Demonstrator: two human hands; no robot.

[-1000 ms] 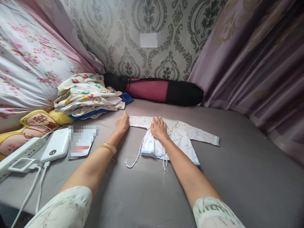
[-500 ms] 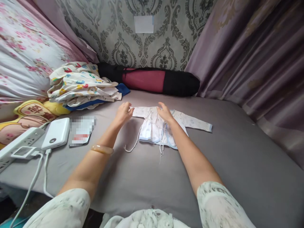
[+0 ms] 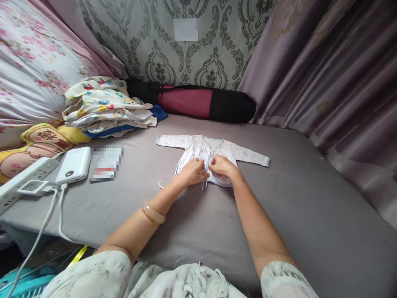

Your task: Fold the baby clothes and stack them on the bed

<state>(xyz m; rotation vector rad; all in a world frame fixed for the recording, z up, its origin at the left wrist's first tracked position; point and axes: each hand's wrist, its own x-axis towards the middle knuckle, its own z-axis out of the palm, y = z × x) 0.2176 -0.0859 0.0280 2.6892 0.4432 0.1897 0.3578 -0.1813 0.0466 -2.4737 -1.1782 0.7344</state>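
Note:
A small white baby shirt (image 3: 248,155) with pale blue trim lies flat, its sleeves spread out to both sides. My left hand (image 3: 196,170) is closed over the middle of its front, fingers pinched at the blue-trimmed edge. Close beside it, my right hand (image 3: 221,166) pinches the front as well, thumb and fingers together. Whether cloth or a tie string is between the fingertips is hard to see. Thin white tie strings (image 3: 205,183) hang below the hem between the hands. Another string end (image 3: 160,184) lies to the left of the shirt.
The shirt rests on a grey sheet (image 3: 297,215). On the left are a power strip (image 3: 27,182), a white power bank (image 3: 74,164) with cables, a blurred packet (image 3: 107,164) and a yellow plush (image 3: 46,145). Behind lie folded clothes (image 3: 105,105) and a black and maroon bag (image 3: 186,101).
My left hand has moved right and nearer from the left sleeve to the shirt's front. My right hand has come down from near the collar. Both hands have closed and are now side by side.

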